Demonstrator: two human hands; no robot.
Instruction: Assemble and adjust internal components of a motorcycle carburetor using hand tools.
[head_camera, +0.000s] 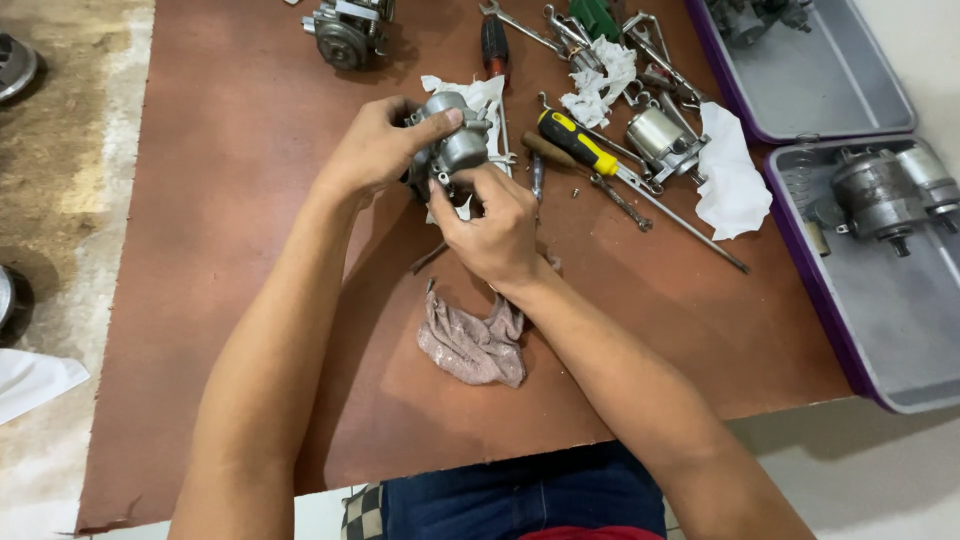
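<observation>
The grey metal carburetor is held above the brown board, its long axis running from the left hand up and away to the right. The left hand closes around its near-left side, thumb across the top. The right hand curls narrowly beneath it, fingertips pinching at its underside. Below the right hand lies 1 pinkish rag. Beyond the right hand lies 1 yellow-and-black screwdriver, with 2 grey trays further right

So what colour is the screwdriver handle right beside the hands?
Yellow and black screwdriver handle, clearest in the head view.
</observation>
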